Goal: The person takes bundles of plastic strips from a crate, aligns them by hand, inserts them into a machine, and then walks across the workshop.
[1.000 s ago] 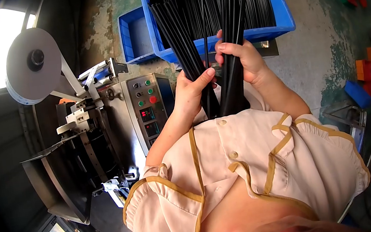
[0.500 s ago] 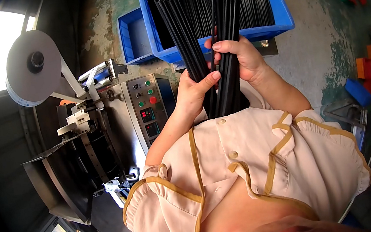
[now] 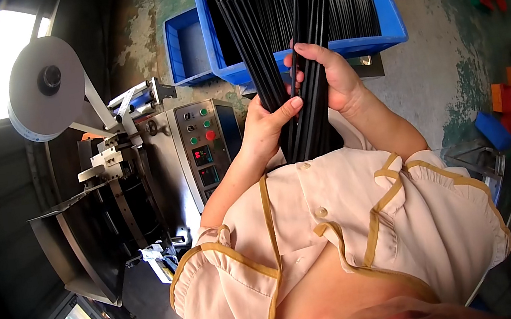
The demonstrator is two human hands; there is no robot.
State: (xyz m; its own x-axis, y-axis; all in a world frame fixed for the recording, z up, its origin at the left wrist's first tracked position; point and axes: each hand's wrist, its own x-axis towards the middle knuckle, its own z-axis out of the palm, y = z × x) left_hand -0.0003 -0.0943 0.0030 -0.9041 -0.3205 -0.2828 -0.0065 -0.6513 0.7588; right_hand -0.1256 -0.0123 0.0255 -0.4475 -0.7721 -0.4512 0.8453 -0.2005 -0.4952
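Observation:
My left hand [image 3: 269, 125] is closed round a bundle of thin black rods [image 3: 251, 49], its thumb lying across them near the lower ends. A second bundle of black rods [image 3: 315, 33] is gripped by my right hand [image 3: 336, 76], with the thumb raised against the rods on its inner side. The two bundles spread apart at the top and come together at the bottom, close to my shirt. Just beyond my hands stands a large blue bin [image 3: 389, 17], packed with many upright black rods [image 3: 347, 0]. The exact kind of rod cannot be made out.
To the left is a metal machine with a control panel [image 3: 203, 147] of coloured buttons and a large white reel [image 3: 49, 87]. A smaller blue bin [image 3: 187, 48] sits beside the large one. Orange and blue containers [image 3: 500, 96] lie at the far right.
My right thumb and fingers have shifted slightly on their bundle, and a few rods near the inner edge have moved. Both hands remain in nearly the same place.

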